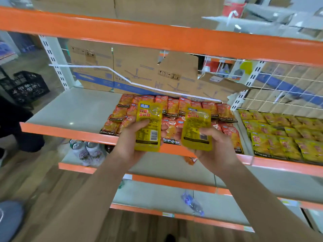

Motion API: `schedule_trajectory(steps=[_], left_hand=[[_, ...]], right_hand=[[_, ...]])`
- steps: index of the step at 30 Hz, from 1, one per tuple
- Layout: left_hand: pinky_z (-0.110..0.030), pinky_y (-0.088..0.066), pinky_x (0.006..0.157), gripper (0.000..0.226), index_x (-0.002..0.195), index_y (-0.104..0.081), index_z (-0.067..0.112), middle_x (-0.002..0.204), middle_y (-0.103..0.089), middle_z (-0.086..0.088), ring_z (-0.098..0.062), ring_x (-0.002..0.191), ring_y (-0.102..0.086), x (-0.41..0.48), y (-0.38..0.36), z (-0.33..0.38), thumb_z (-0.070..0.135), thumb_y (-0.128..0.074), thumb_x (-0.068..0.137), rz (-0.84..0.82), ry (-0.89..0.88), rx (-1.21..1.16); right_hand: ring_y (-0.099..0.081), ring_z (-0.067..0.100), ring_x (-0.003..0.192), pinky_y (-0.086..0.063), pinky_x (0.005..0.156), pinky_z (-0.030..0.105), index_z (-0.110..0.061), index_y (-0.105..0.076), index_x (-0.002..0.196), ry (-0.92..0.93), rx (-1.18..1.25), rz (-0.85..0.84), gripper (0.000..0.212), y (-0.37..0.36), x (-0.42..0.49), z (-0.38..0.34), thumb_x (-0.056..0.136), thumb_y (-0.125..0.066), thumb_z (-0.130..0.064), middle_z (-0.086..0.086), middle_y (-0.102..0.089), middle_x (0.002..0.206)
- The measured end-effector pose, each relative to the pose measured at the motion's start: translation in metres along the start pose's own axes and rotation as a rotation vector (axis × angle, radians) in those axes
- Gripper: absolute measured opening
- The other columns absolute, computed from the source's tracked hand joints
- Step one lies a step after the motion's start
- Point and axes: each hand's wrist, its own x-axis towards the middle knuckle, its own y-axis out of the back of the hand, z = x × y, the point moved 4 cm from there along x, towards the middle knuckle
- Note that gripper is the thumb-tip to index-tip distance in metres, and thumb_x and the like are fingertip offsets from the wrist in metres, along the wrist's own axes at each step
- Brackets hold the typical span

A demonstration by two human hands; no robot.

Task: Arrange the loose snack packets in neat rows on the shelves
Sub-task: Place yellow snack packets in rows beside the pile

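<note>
My left hand (130, 145) grips a yellow snack packet (149, 126) upright, back side toward me, thumb across its face. My right hand (215, 147) holds a second yellow packet (197, 128) the same way. Both hang in front of the middle shelf (70, 130), over rows of orange-red packets (172, 109) that lie flat on it. Rows of yellow packets (283, 135) fill the shelf section to the right. A small orange packet (190, 160) shows under my right hand; whether that hand holds it is unclear.
Flattened cardboard boxes (132, 72) stand behind the orange-red packets. The left half of the middle shelf is bare. Two cans (89, 152) sit on the shelf below, a plastic bottle (192, 203) on the lowest one. A black crate (26, 86) stands on the floor at left.
</note>
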Motion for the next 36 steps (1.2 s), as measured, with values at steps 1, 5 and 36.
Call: schedule_trajectory(steps=[1, 5, 36], left_hand=[[-0.036, -0.055, 0.07, 0.031, 0.122, -0.062, 0.007, 0.103, -0.072, -0.022, -0.03, 0.077, -0.072, -0.004, -0.003, -0.003, 0.017, -0.048, 0.097, -0.006, 0.01, 0.002], [-0.034, -0.055, 0.067, 0.032, 0.114, -0.066, 0.002, 0.101, -0.073, -0.021, -0.028, 0.076, -0.072, -0.016, -0.013, -0.013, 0.02, -0.046, 0.096, -0.016, 0.053, 0.022], [-0.027, -0.041, 0.049, 0.026, 0.083, -0.063, 0.008, 0.085, -0.058, -0.01, -0.018, 0.059, -0.041, -0.019, -0.226, -0.146, 0.022, -0.041, 0.079, -0.125, 0.138, -0.292]], right_hand=[[-0.072, 0.039, 0.084, -0.061, 0.07, 0.037, -0.001, -0.07, 0.099, 0.0, 0.01, -0.003, 0.032, -0.001, -0.008, -0.001, 0.08, -0.044, -0.006, 0.023, -0.071, 0.097], [-0.071, 0.032, 0.07, -0.055, 0.058, 0.032, 0.017, -0.048, 0.129, -0.012, -0.005, 0.035, 0.058, 0.002, -0.031, -0.003, 0.076, -0.043, -0.007, 0.031, -0.061, 0.111], [-0.04, 0.018, 0.064, -0.041, 0.058, 0.028, -0.002, -0.068, 0.115, -0.313, 0.323, -0.095, 0.087, 0.175, -0.101, -0.113, 0.092, -0.023, -0.072, 0.005, -0.045, 0.074]])
